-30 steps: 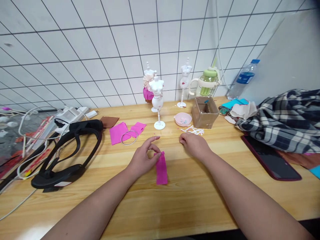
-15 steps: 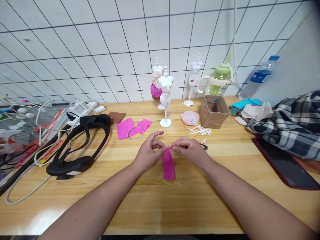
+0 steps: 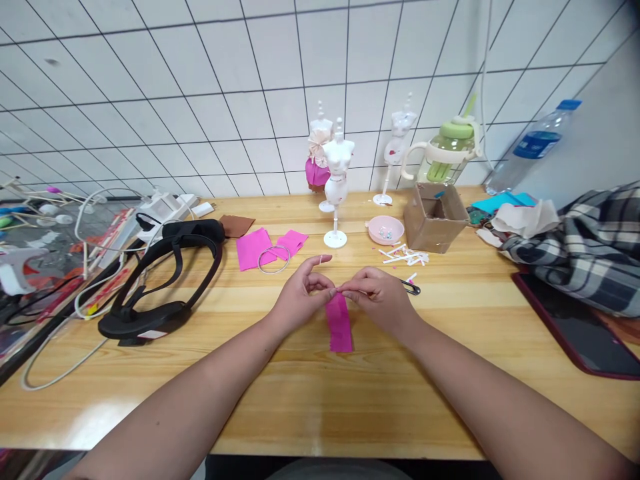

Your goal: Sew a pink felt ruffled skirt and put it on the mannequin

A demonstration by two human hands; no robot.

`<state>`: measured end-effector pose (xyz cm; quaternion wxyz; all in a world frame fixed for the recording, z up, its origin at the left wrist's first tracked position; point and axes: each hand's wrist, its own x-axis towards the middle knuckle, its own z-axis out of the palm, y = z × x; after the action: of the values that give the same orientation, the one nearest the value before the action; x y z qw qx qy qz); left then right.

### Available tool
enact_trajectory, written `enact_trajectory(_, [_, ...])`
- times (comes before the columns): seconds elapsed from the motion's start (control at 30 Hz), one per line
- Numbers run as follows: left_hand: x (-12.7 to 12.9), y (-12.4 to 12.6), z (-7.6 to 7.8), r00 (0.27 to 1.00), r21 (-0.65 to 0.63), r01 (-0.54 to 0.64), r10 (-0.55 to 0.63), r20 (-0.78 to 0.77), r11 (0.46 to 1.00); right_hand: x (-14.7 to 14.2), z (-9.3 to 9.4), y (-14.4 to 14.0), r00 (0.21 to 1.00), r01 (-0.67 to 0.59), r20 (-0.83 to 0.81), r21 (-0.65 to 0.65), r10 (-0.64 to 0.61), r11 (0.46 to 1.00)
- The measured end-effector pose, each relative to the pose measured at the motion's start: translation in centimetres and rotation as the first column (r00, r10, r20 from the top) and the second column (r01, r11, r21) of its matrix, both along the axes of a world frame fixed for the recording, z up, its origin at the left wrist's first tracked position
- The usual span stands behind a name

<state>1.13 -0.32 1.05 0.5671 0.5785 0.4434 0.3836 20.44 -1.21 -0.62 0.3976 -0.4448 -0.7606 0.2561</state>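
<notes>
Both hands meet over the light wooden table, pinching the top edge of a narrow strip of magenta fabric. The left hand and right hand each close thumb and forefinger on it — fingertips nearly touching — so the strip hangs flat toward the person, just ahead of a white miniature dress-form mannequin.

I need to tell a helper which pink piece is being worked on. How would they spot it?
On the wooden table, find the two hands meeting mid-table. The pink strip hangs from their fingertips. Unlike the flat pink squares farther back, it is narrow and held.
</notes>
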Motion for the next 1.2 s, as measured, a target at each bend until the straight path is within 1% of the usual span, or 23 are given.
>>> enact_trajectory(0.1, [0.0,0.0,0.1,0.999,-0.03,-0.004,0.005,0.038,1.0,0.0,0.1,-0.2,0.993,0.004,0.112,0.158,-0.022,0.987])
enact_trajectory(0.2, [-0.1,0.1,0.2,0.998,-0.036,-0.004,0.006,0.058,0.999,0.0,0.2,-0.4,0.987,0.002,0.152,0.249,-0.041,0.969])
enact_trajectory(0.3, [-0.2,0.1,0.1,0.999,-0.009,-0.012,0.012,0.033,1.0,0.0,0.5,-0.7,0.991,-0.016,0.129,0.274,-0.02,0.962])
enact_trajectory(0.47, [-0.5,0.2,0.1,1.0,0.052,-0.012,0.013,-0.017,0.999,0.0,1.0,-1.0,0.992,-0.059,0.125,0.255,0.027,0.965])
enact_trajectory(0.57, [-0.6,0.3,0.0,0.999,0.067,0.002,0.0,-0.034,0.998,0.0,1.1,-1.1,0.992,-0.077,0.113,0.222,0.053,0.972])
enact_trajectory(0.63, [-0.6,0.3,0.0,0.999,0.073,0.011,-0.008,-0.037,0.997,0.0,1.2,-1.1,0.994,-0.083,0.081,0.173,0.07,0.981])
enact_trajectory(0.73, [-0.7,0.3,0.1,0.999,0.079,0.023,-0.02,-0.041,0.997,0.1,1.2,-0.9,0.997,-0.083,0.008,0.023,0.083,0.996])
enact_trajectory(0.83, [-0.7,0.2,0.1,0.998,0.085,0.04,-0.036,-0.048,0.996,0.2,1.2,-0.4,0.994,-0.1,-0.061,-0.134,0.093,0.986])
enact_trajectory(0.9, [-0.6,0.1,0.1,0.997,0.089,0.053,-0.047,-0.062,0.995,0.4,1.1,0.0,0.993,-0.093,-0.096,-0.191,0.076,0.977])
enact_trajectory(1.0, [-0.6,0.1,0.1,0.993,0.101,0.058,-0.047,-0.105,0.993,0.6,1.1,0.3,0.993,-0.049,-0.116,-0.244,0.021,0.969])
enact_trajectory(1.13, [-0.6,0.2,0.0,0.989,0.115,0.069,-0.052,-0.139,0.991,0.5,1.3,0.1,0.996,0.025,-0.077,-0.242,-0.045,0.97])
enact_trajectory(1.2, [-0.5,0.2,0.0,0.985,0.121,0.075,-0.054,-0.161,0.99,0.3,1.4,-0.1,0.998,0.012,-0.051,-0.277,-0.027,0.961])
